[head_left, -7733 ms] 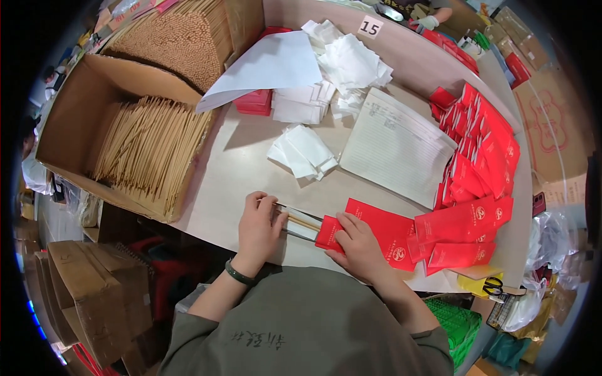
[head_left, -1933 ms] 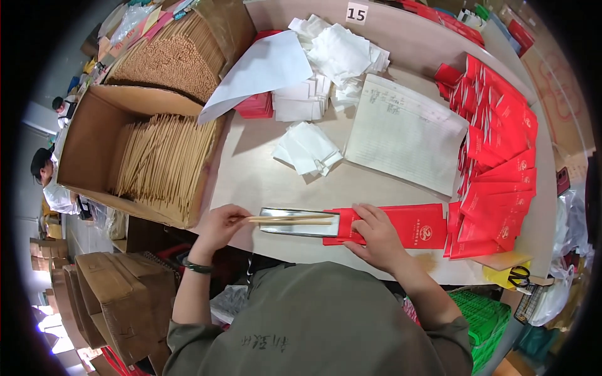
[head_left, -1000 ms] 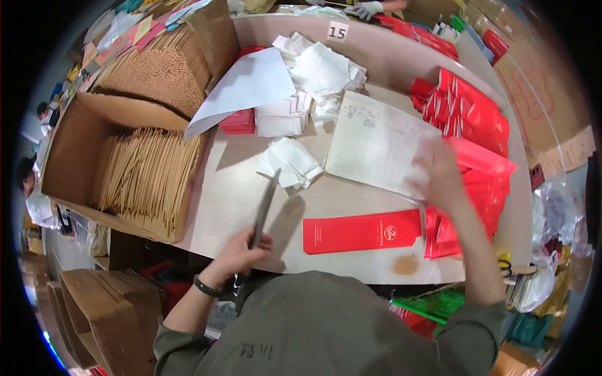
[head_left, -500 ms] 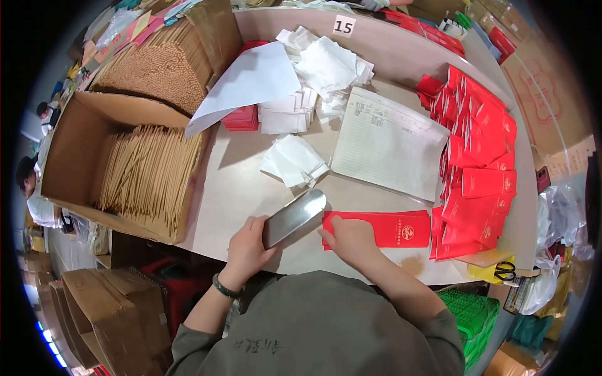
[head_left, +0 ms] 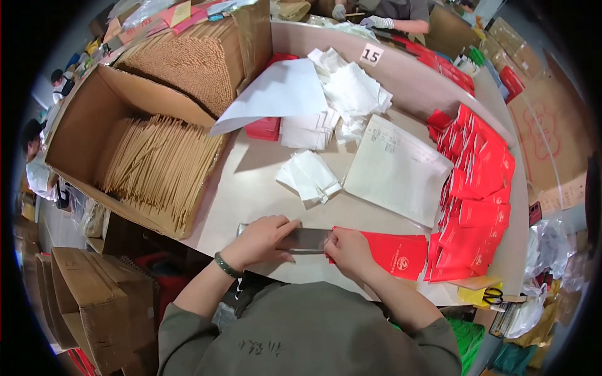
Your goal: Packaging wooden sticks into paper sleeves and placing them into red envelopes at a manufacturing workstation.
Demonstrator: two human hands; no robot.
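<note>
My left hand (head_left: 264, 238) is wrapped over a shiny metal trough-shaped scoop (head_left: 307, 240), which lies level just above the table. The scoop's far end meets the left end of a red paper sleeve (head_left: 396, 252) with a gold print, one of a small stack lying flat. My right hand (head_left: 351, 249) pinches that left end between thumb and fingers. Whether the scoop's tip is inside the sleeve is hidden by my right fingers. Small white paper packets (head_left: 308, 177) lie in a loose pile beyond the scoop.
An open carton (head_left: 81, 144) of thin brown sticks stands left, with bundled sticks (head_left: 182, 62) behind. A notebook (head_left: 395, 175) lies mid-table. Filled-looking red sleeves (head_left: 480, 200) pile up at right, near scissors (head_left: 493, 295). A co-worker's gloved hand (head_left: 377, 22) shows beyond the divider.
My left hand has swung the scoop from a slanted pose to level and brought its end against the red sleeve. My right fingers have closed on the sleeve's end. The view has shifted.
</note>
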